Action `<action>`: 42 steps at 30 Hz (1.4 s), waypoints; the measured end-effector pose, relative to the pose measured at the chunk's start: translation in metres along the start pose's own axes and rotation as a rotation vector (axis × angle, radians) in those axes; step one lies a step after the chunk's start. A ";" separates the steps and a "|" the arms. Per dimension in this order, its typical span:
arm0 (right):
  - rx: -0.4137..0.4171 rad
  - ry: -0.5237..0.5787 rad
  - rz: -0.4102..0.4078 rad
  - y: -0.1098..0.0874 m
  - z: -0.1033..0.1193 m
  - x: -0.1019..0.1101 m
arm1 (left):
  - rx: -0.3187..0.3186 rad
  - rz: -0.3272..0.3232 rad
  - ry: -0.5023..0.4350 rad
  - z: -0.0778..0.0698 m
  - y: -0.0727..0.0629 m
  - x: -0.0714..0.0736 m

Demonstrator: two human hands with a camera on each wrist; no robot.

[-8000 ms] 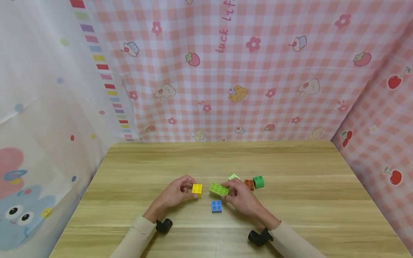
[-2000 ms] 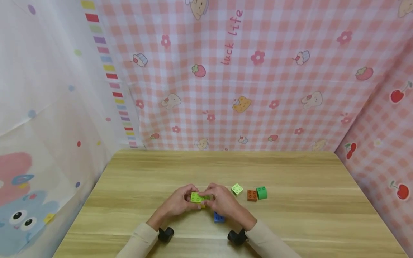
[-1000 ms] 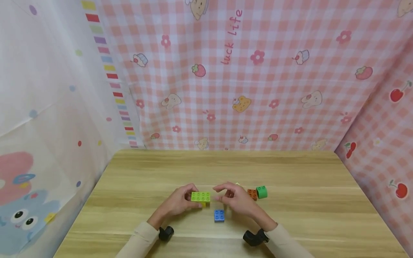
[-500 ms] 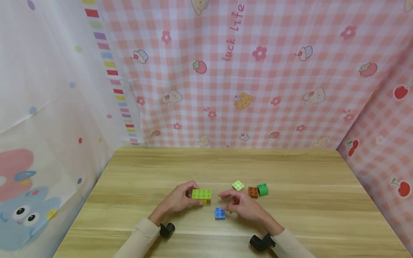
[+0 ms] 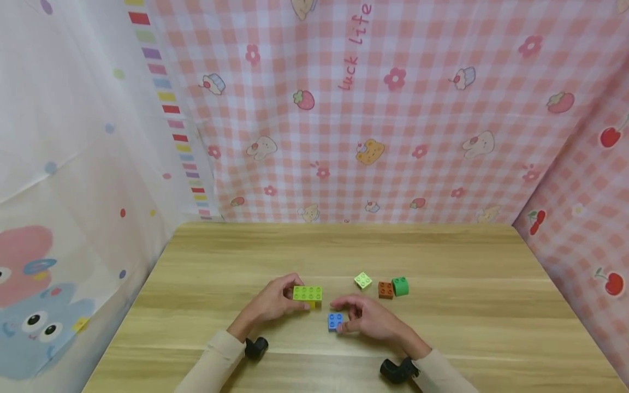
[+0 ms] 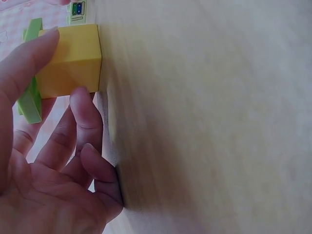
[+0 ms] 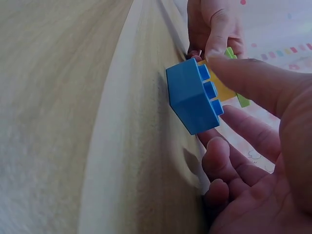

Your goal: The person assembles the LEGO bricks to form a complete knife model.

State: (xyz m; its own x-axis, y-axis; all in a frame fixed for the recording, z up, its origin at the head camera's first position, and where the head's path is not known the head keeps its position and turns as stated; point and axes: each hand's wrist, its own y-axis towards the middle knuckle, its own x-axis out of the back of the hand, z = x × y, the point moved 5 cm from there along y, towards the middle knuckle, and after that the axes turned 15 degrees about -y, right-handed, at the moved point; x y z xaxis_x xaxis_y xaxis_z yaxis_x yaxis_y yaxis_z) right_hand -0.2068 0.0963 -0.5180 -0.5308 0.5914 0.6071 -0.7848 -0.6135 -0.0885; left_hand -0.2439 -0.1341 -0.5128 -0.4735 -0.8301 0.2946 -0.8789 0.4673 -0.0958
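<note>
In the head view, my left hand (image 5: pixel 274 299) pinches a yellow brick (image 5: pixel 312 304) with a lime eight-stud plate (image 5: pixel 307 293) on top. The left wrist view has the thumb on the yellow brick's (image 6: pixel 70 61) side, a fingertip at its lower edge, and its base right at the tabletop. My right hand (image 5: pixel 371 316) is around a blue four-stud brick (image 5: pixel 335 321), the thumb at its near right corner and the index finger just beyond its far edge. In the right wrist view, the blue brick (image 7: pixel 192 95) sits studs up between thumb and fingers.
Behind the right hand lie a pale green four-stud brick (image 5: pixel 362 280), a brown four-stud brick (image 5: pixel 385 290) and a green rounded block (image 5: pixel 400 286), the last two side by side. The wooden table (image 5: pixel 245 245) ends at a pink checked cloth (image 5: pixel 314 125).
The lime plate, earlier in the right hand, now sits on the yellow brick. The right hand has let go, drawn back right, and come down to the blue brick. The left hand keeps its grip.
</note>
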 end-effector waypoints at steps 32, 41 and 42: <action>-0.050 0.000 -0.037 -0.001 0.002 -0.002 | 0.010 -0.009 0.009 0.001 0.000 0.000; -0.068 -0.056 -0.047 -0.001 0.005 0.001 | 0.012 -0.009 0.005 0.001 0.001 0.001; -0.068 -0.065 -0.051 -0.001 0.005 0.002 | 0.009 -0.009 0.004 0.001 0.001 0.001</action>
State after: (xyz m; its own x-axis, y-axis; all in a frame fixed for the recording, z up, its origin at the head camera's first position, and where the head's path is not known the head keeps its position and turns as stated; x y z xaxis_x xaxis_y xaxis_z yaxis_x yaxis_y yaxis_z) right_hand -0.2055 0.0953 -0.5133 -0.4692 0.5842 0.6623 -0.8315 -0.5448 -0.1085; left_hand -0.2448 -0.1345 -0.5135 -0.4657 -0.8329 0.2991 -0.8834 0.4573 -0.1021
